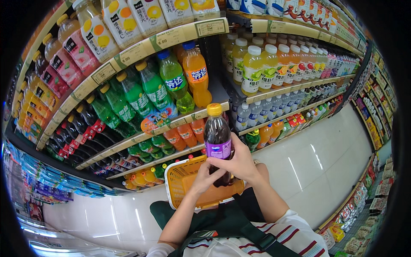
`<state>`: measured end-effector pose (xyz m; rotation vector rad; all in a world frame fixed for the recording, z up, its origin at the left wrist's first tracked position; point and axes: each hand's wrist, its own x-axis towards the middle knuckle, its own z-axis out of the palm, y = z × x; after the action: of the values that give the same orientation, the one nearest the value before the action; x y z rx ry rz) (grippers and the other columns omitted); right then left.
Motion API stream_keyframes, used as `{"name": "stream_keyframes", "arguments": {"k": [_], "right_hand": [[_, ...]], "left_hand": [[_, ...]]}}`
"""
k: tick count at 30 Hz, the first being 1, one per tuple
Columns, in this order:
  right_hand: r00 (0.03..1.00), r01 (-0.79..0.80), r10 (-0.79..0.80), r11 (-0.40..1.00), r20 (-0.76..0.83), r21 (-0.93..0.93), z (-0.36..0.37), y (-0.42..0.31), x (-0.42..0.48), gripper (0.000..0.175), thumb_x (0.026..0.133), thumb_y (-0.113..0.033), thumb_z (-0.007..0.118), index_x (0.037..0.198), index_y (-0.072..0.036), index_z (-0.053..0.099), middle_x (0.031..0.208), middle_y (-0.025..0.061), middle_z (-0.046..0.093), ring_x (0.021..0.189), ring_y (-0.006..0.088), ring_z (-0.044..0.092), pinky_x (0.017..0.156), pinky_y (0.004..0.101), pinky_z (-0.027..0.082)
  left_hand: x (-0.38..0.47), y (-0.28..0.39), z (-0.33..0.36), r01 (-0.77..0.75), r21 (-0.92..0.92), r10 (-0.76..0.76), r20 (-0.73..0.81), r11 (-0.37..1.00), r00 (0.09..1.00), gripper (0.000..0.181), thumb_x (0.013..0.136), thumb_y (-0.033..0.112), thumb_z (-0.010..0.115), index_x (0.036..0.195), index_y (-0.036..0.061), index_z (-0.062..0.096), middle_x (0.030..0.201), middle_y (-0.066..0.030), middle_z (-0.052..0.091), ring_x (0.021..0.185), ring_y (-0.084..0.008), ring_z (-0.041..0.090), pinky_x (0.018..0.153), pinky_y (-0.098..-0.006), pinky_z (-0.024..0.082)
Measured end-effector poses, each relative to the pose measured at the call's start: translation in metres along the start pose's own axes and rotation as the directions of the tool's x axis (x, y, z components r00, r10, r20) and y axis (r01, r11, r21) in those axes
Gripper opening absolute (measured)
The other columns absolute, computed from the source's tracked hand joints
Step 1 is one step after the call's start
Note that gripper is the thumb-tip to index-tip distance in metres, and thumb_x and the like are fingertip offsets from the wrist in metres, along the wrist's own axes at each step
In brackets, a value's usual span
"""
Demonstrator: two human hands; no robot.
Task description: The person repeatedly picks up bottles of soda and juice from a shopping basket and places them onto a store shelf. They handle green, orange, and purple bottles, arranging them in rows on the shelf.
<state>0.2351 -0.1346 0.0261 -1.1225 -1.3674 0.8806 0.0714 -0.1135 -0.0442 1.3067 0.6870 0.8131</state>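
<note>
A plastic bottle of dark soft drink (pixel 218 149) with a purple label and a yellow cap stands nearly upright in front of me. My right hand (pixel 242 159) grips it from the right, thumb across the lower edge of the label. My left hand (pixel 205 176) holds its lower left side, and the fingers behind the bottle are hidden. Below both hands is an orange shopping basket (pixel 178 183) with a pale rim, close to my legs. The bottle covers part of the basket's inside.
Ahead, a shelf holds green soda bottles (pixel 154 85) and an orange soda bottle (pixel 196 75) near its right end. Juice bottles (pixel 252 70) line the shelf to the right. Pale floor tiles (pixel 308 154) run along the right aisle, with packaged goods (pixel 337 231) at lower right.
</note>
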Motion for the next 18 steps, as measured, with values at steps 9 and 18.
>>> {"name": "stream_keyframes", "arguments": {"k": [9, 18], "right_hand": [[0.972, 0.072, -0.153, 0.916, -0.178, -0.394, 0.008, -0.015, 0.007, 0.077, 0.069, -0.036, 0.087, 0.127, 0.001, 0.051, 0.109, 0.02, 0.066, 0.097, 0.0369, 0.066, 0.088, 0.0433, 0.052], [0.994, -0.042, 0.012, 0.957, 0.105, 0.287, 0.007, -0.019, 0.0, 0.074, 0.078, -0.022, 0.085, 0.134, 0.0, 0.042, 0.115, 0.0094, 0.061, 0.105, 0.0167, 0.061, 0.093, 0.0334, 0.05]], "left_hand": [[0.002, -0.003, 0.023, -0.24, 0.048, 0.245, -0.192, 0.97, 0.95, 0.053, 0.087, 0.005, 0.073, 0.133, -0.0002, 0.047, 0.123, -0.0084, 0.058, 0.11, -0.0165, 0.059, 0.096, -0.0324, 0.048], [-0.001, 0.011, -0.014, 0.153, -0.52, 0.038, 0.338, 0.84, 0.94, 0.082, 0.093, 0.059, 0.052, 0.142, -0.005, 0.038, 0.112, -0.0281, 0.064, 0.097, -0.0388, 0.068, 0.085, -0.0445, 0.058]]}}
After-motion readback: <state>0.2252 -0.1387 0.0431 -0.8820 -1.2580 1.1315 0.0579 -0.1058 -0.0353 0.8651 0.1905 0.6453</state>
